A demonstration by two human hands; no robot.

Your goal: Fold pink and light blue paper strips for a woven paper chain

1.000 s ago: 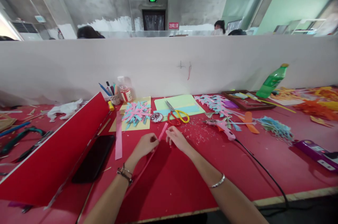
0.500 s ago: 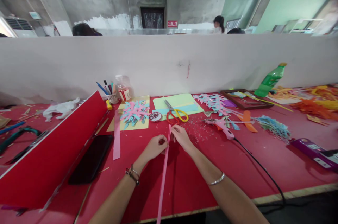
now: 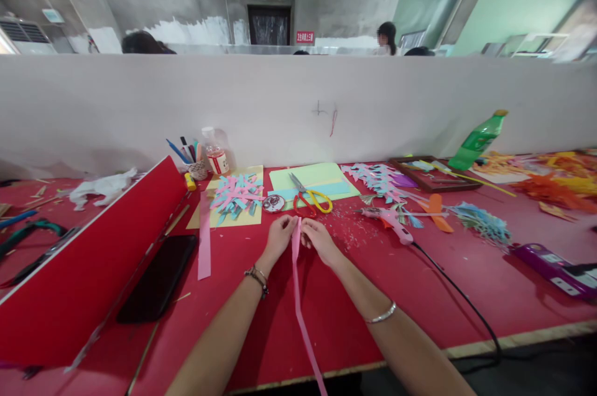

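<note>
A long pink paper strip (image 3: 298, 296) runs from between my fingertips down over the table's front edge. Its top end is pinched by my left hand (image 3: 280, 235) on one side and my right hand (image 3: 319, 239) on the other, both closed. Just beyond my fingers lie scissors (image 3: 310, 198) with red and yellow handles, their blades on a pale green sheet (image 3: 303, 175). A small round tin (image 3: 273, 202) sits left of the scissors. Pink and blue cut paper pieces (image 3: 237, 196) are heaped at the left, beside another flat pink strip (image 3: 204, 247).
A red board (image 3: 102, 265) leans at the left, near a black phone (image 3: 158, 278). To the right lie a pink glue gun (image 3: 392, 222) with its cord, a purple power strip (image 3: 555, 268) and a tilted green bottle (image 3: 478, 142). A white partition (image 3: 261, 104) closes the back.
My left hand has moved up and right to the strip's top end, beside my right hand. The strip's lower part has swung to the right.
</note>
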